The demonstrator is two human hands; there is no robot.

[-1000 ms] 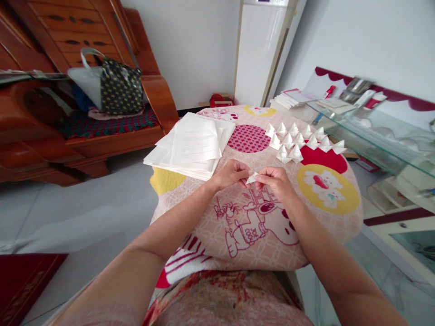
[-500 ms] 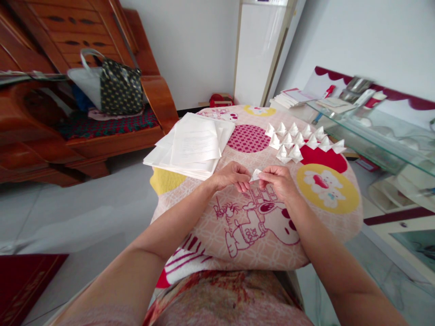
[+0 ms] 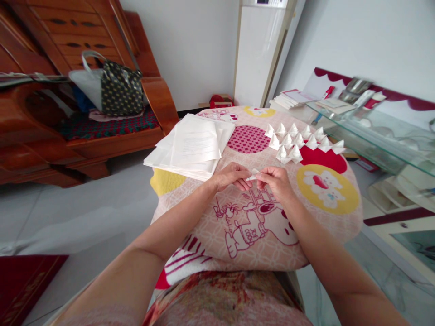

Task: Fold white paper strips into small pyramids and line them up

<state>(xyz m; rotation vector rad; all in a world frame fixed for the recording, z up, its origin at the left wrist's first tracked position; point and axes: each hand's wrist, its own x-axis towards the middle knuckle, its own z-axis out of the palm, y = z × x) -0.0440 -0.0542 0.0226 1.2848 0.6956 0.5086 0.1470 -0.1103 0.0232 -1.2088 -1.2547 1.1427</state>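
Observation:
Between my two hands is a small piece of folded white paper [image 3: 252, 175], held above the patterned cloth [image 3: 200, 226] on the table. My left hand [image 3: 234, 176] pinches its left side, the other fingers curled loosely below. On the right side, my right hand [image 3: 274, 181] grips it between thumb and forefinger. The fingers cover much of the paper, so its exact shape is hard to tell. Several folded white paper boats [image 3: 295, 141] stand in rows beyond my right hand. To the far left of my hands lies a stack of white paper sheets [image 3: 195, 145], the top one faintly printed.
At the right stands a glass-topped table [image 3: 384, 136] holding metal bowls, a red marker and a paper pile [image 3: 292, 98]. A wooden sofa [image 3: 163, 106] with a dotted bag [image 3: 121, 88] is at the left. A tall white cabinet-like unit [image 3: 260, 52] stands behind.
My right hand has shifted slightly left toward my left hand. The folded paper has turned and now appears flatter and narrower between the fingers. The boats and sheets stay put.

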